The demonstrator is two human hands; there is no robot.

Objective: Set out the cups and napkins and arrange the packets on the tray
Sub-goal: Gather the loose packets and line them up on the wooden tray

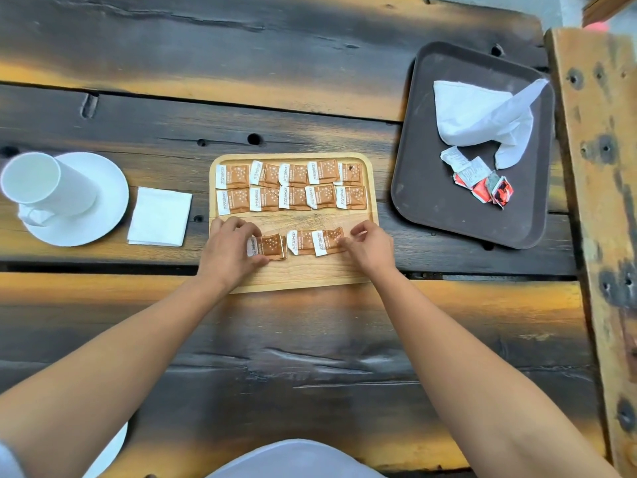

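Wooden table (310,339), tray (296,274) of brown packets (291,186).

Two bare forearms reach in from the bottom corners of the view, with no sleeves visible anywhere along them. The left hand (230,250) and the right hand (370,248) wear no gloves, rings, watch or bracelet. The fingers (360,226) are bare, with short nails. At the bottom centre, a rounded patch of pale grey clothing (293,458) shows, plain and unmarked.
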